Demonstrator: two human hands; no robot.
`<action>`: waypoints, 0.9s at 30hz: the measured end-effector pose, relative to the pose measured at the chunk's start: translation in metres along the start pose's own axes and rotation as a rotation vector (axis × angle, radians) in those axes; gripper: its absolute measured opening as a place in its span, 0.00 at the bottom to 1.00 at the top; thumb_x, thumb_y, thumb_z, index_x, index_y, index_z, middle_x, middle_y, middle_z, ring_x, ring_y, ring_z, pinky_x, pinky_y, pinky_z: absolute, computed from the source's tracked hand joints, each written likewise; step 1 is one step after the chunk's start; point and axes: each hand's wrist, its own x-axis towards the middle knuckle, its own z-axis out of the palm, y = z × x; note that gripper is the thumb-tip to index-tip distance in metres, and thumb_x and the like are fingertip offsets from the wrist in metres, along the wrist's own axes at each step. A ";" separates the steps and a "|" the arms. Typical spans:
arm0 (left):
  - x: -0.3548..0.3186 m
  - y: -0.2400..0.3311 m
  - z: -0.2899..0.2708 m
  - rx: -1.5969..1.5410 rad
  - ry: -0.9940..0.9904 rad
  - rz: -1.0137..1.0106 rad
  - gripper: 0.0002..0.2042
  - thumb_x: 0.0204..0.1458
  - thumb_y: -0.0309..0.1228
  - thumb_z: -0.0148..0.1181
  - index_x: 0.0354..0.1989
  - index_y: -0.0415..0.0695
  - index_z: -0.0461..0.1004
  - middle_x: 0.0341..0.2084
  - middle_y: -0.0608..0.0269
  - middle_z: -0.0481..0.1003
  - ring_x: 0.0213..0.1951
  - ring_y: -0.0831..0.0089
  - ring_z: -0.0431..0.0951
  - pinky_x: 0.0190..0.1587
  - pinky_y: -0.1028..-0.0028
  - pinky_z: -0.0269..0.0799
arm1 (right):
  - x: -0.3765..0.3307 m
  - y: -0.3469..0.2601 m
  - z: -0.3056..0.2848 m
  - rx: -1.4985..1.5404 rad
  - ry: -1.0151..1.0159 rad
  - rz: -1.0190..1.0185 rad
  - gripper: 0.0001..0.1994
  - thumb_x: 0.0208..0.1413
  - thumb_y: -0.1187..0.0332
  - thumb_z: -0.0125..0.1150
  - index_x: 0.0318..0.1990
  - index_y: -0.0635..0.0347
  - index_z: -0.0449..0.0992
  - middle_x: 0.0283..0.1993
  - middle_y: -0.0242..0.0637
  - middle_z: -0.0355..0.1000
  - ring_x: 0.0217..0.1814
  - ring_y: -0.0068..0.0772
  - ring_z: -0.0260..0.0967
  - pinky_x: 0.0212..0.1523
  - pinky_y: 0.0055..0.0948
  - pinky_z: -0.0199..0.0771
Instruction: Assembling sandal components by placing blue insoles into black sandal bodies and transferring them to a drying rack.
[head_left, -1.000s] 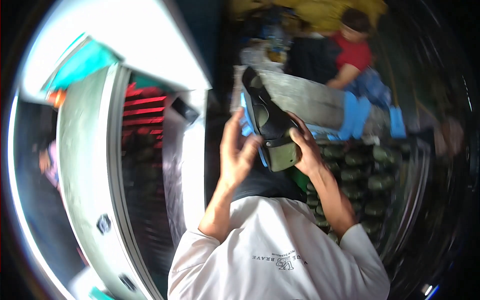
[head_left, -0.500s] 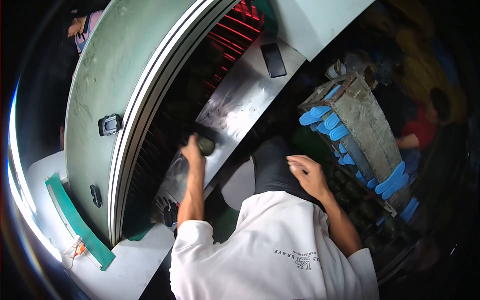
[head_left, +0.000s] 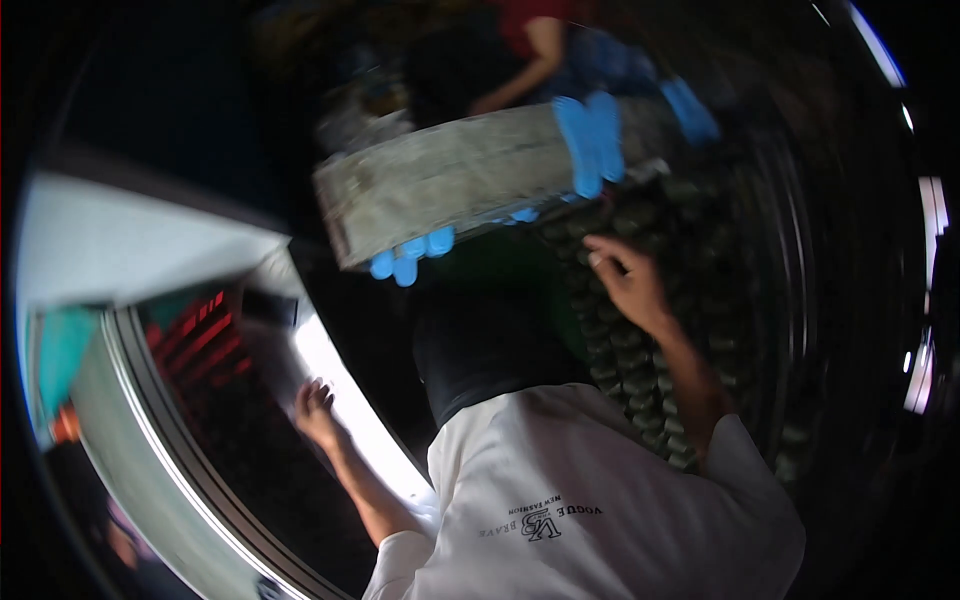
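Observation:
My left hand (head_left: pixel 318 412) is over the bright metal ledge (head_left: pixel 345 400) beside the machine's curved opening. Its fingers are loosely bent and apart, and I see nothing in them. On the right, my right hand (head_left: pixel 630 285) reaches out over rows of dark green rounded pieces (head_left: pixel 640 370), whose kind is too dark to make out. The thumb and forefinger stand apart with a gap between them, and no held thing shows. Motion blurs the picture.
Ahead stands a worn grey rack (head_left: pixel 440 175) with blue insole-shaped pieces (head_left: pixel 590 145) on it. Behind it shows a co-worker's bare arm (head_left: pixel 535 70) and red sleeve. Red glowing bars (head_left: pixel 200 335) are inside the machine (head_left: pixel 120 400) at left. A white panel (head_left: pixel 140 240) lies beyond.
The view has swung to the right. My left hand held a dark green rounded piece at the ledge and now shows without it. My right hand has moved out over the dark rows.

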 end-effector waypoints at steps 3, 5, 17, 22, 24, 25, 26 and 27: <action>-0.055 0.167 0.212 -0.287 -0.507 -0.072 0.15 0.65 0.27 0.62 0.57 0.33 0.78 0.47 0.53 0.84 0.40 0.71 0.84 0.44 0.74 0.79 | -0.047 0.026 -0.108 -0.288 0.385 -0.019 0.13 0.67 0.69 0.64 0.56 0.61 0.83 0.54 0.47 0.82 0.57 0.45 0.80 0.59 0.38 0.77; -0.077 0.217 0.319 -0.413 -0.822 -0.041 0.15 0.65 0.28 0.63 0.56 0.33 0.78 0.49 0.51 0.84 0.39 0.69 0.84 0.42 0.72 0.79 | -0.103 0.053 -0.180 -0.608 0.596 0.084 0.15 0.68 0.69 0.62 0.59 0.61 0.81 0.61 0.50 0.78 0.67 0.51 0.73 0.70 0.44 0.68; -0.034 0.202 0.661 -0.087 -1.166 0.151 0.08 0.64 0.26 0.58 0.45 0.33 0.74 0.32 0.55 0.78 0.31 0.59 0.86 0.29 0.64 0.84 | -0.378 0.157 -0.345 -0.371 0.949 0.731 0.27 0.74 0.55 0.56 0.72 0.61 0.70 0.75 0.55 0.66 0.77 0.53 0.64 0.74 0.45 0.65; -0.121 0.222 0.690 0.024 -1.012 -0.202 0.06 0.64 0.29 0.64 0.37 0.39 0.77 0.26 0.62 0.79 0.22 0.73 0.75 0.22 0.73 0.68 | -0.363 0.147 -0.324 -0.732 0.900 0.951 0.45 0.64 0.40 0.65 0.78 0.60 0.59 0.76 0.58 0.64 0.79 0.57 0.61 0.75 0.53 0.62; -0.121 0.230 0.684 0.021 -1.006 -0.060 0.06 0.64 0.28 0.64 0.39 0.39 0.77 0.25 0.64 0.78 0.22 0.74 0.75 0.24 0.73 0.69 | -0.342 0.139 -0.324 -0.690 0.887 0.896 0.45 0.65 0.40 0.65 0.79 0.61 0.58 0.75 0.59 0.64 0.78 0.56 0.62 0.75 0.53 0.62; -0.118 0.236 0.678 0.015 -0.994 0.084 0.06 0.64 0.28 0.64 0.41 0.38 0.78 0.24 0.66 0.77 0.23 0.75 0.76 0.26 0.72 0.71 | -0.331 0.136 -0.326 -0.647 0.874 0.837 0.45 0.65 0.41 0.65 0.79 0.61 0.57 0.75 0.60 0.65 0.78 0.56 0.63 0.75 0.53 0.62; -0.113 0.238 0.665 -0.089 -1.048 0.058 0.06 0.63 0.27 0.65 0.43 0.37 0.78 0.29 0.66 0.77 0.30 0.76 0.78 0.35 0.71 0.77 | -0.325 0.139 -0.332 -0.642 0.871 0.823 0.45 0.65 0.41 0.65 0.79 0.61 0.57 0.75 0.60 0.65 0.78 0.56 0.63 0.75 0.53 0.62; -0.119 0.246 0.649 -0.094 -1.046 0.058 0.06 0.63 0.27 0.65 0.43 0.37 0.78 0.29 0.66 0.77 0.30 0.76 0.78 0.35 0.71 0.77 | -0.322 0.138 -0.337 -0.464 0.857 0.871 0.45 0.65 0.42 0.65 0.79 0.63 0.56 0.74 0.60 0.65 0.77 0.55 0.64 0.75 0.53 0.61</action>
